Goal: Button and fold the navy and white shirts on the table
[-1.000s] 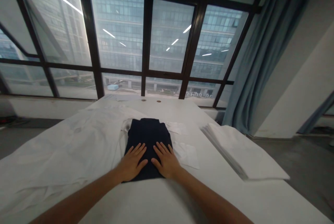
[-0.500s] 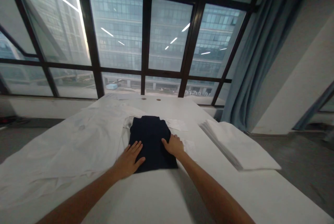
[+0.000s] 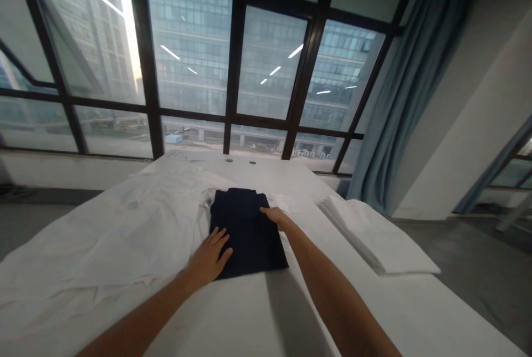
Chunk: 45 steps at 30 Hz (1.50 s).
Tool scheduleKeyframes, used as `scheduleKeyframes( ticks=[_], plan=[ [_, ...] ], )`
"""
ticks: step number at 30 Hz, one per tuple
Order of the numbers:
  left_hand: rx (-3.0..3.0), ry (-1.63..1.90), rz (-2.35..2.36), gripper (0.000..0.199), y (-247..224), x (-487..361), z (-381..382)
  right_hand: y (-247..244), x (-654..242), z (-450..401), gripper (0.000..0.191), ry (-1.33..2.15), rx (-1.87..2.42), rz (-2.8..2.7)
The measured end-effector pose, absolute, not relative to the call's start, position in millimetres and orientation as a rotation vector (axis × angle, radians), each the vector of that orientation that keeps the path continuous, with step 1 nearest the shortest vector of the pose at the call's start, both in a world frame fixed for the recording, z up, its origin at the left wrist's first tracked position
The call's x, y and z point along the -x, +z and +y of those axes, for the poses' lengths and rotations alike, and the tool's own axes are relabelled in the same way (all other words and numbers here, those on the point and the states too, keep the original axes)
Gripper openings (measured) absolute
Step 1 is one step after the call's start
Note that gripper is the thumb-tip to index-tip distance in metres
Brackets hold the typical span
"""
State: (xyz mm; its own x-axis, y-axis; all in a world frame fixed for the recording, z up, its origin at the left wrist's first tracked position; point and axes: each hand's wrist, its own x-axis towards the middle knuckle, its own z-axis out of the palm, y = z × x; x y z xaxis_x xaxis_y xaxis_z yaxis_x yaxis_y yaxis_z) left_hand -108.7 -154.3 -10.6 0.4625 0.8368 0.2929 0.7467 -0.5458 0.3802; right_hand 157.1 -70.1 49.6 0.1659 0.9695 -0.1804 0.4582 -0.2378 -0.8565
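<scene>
A folded navy garment [image 3: 245, 235] lies flat on the white table, its far edge stepped and its near edge straight. My left hand [image 3: 210, 257] rests on its near left side, fingers spread, palm down and holding nothing. At the upper right edge, my right hand [image 3: 275, 217] pinches the garment, thumb on top. Its other fingers are mostly hidden at the fold. Crumpled white or clear material [image 3: 204, 202] shows beside the garment's left edge and pokes out behind it.
A broad, wrinkled spread of white sheets [image 3: 124, 229] covers the table's left side. To the right sits a neat stack of white sheets [image 3: 382, 238]. Two round holes are in the far end of the table [image 3: 286, 171]. Windows and a blue curtain [image 3: 399, 96] stand beyond.
My right hand has moved slightly away from me along the garment's right edge, and that side now lies straighter. My left hand stays almost in place. The view has shifted slightly.
</scene>
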Motion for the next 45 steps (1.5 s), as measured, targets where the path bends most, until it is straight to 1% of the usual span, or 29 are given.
scheduleKeyframes(
  ticks=[3,6,9,12,15,19,21,23,26,30,33,36,38,40,43,45],
  plan=[
    [-2.496,0.708,1.341,0.057,-12,108,-154,53,-154,-73,0.033,1.213,1.770,-1.268],
    [-2.473,0.762,1.288,0.055,-12,108,-153,61,-149,-73,0.031,1.354,1.679,-1.134],
    [-2.453,0.840,1.231,0.051,-10,108,-156,79,-152,-74,0.030,1.234,1.587,-1.154],
    [-2.493,0.904,1.155,0.048,-7,108,-160,101,-177,-81,0.037,1.070,1.445,-1.241],
    [-2.556,0.887,1.101,0.045,-7,108,-161,110,-218,-94,0.040,1.027,1.494,-1.264],
    [-2.599,0.791,1.128,0.043,-12,109,-158,95,-270,-114,0.026,0.983,1.777,-1.278],
    [-2.614,0.762,1.133,0.041,-15,109,-157,89,-288,-122,0.022,1.014,1.760,-1.257],
    [-2.629,0.752,1.131,0.040,-17,109,-156,92,-299,-127,0.021,1.052,1.679,-1.204],
    [-2.650,0.759,1.147,0.039,-17,109,-156,120,-312,-131,0.022,1.031,1.612,-1.154],
    [-2.681,0.758,1.173,0.038,-17,109,-155,180,-342,-136,0.023,0.966,1.623,-1.134],
    [-2.711,0.761,1.189,0.038,-20,110,-154,224,-383,-144,0.024,0.925,1.663,-1.108],
    [-2.733,0.781,1.214,0.037,-24,110,-153,251,-438,-155,0.021,0.904,1.735,-1.044],
    [-2.746,0.795,1.222,0.036,-25,110,-153,252,-478,-160,0.022,0.809,1.855,-1.024],
    [-2.760,0.815,1.222,0.035,-25,110,-153,237,-513,-160,0.027,0.535,2.059,-1.058],
    [-2.783,0.848,1.213,0.034,-24,110,-153,190,-540,-152,0.036,-0.050,2.422,-1.081],
    [-2.797,0.847,1.211,0.034,-22,109,-154,153,-532,-141,0.035,-0.221,2.518,-1.134]
  ],
)
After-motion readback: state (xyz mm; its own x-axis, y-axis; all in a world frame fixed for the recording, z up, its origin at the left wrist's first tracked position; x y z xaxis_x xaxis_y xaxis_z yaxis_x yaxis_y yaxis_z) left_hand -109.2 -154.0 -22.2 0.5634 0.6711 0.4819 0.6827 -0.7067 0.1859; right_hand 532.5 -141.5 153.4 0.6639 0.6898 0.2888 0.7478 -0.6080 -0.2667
